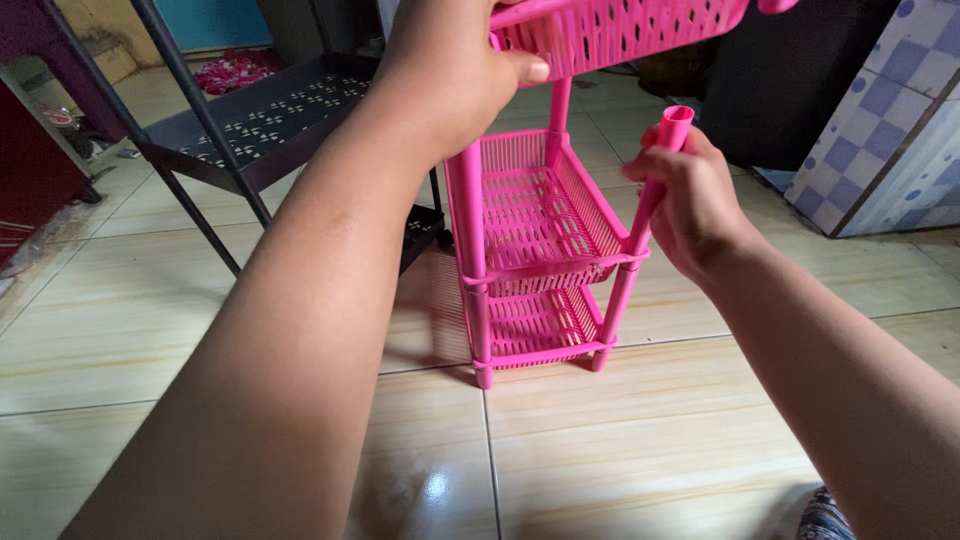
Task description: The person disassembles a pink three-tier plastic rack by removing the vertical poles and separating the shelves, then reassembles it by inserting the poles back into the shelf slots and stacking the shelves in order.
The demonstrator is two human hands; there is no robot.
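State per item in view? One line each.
Pink rack: upright on the floor, two tiers fitted, both empty.
Top basket: off the posts, held tilted above the rack.
Pink post: upright at the rack's corner, top end open.
Left hand: gripping the top basket.
Right hand: wrapped round the pink post.
Black shelf: standing, empty.

Glossy beige floor tiles (640, 470), black metal shelf (270, 115)

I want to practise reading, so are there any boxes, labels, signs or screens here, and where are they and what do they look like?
None show in this view: no package, label, sign or screen.
Pink plastic rack: on the tiled floor, perforated trays on tube posts, unmarked.
Left hand: grips the top pink tray.
Right hand: around a pink post.
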